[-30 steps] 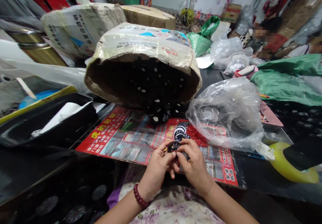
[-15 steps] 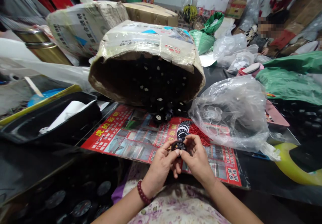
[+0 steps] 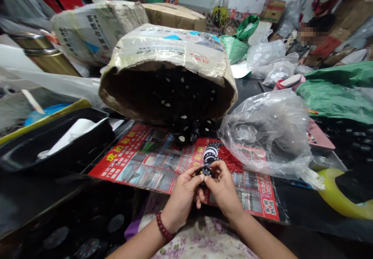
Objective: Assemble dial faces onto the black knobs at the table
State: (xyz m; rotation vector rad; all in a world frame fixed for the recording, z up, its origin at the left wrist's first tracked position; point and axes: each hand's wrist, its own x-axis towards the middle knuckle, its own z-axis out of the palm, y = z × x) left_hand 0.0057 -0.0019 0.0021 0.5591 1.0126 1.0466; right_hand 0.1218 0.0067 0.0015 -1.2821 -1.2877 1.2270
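Fingertips of the left hand (image 3: pixel 182 197) and the right hand (image 3: pixel 223 189) pinched one small black round dial (image 3: pixel 205 171) between them, just above the near part of a red printed sheet (image 3: pixel 140 162) on the desk (image 3: pixel 305 208). The left wrist wore a dark red bead bracelet (image 3: pixel 163 228). Just beyond the dial, a short row of similar dials (image 3: pixel 210 152) with white marks lay on the sheet, touching a patch of small red pieces (image 3: pixel 231 162) at its right. Farther right sat a clear plastic bag (image 3: pixel 271 134) with transparent round discs inside. Behind the sheet a big cardboard box (image 3: pixel 171 57) lay on its side, its open mouth facing near, with many black parts (image 3: pixel 180 96) inside and a few lying on the sheet just in front. At the left stood a black tray (image 3: pixel 58 142) holding something white.
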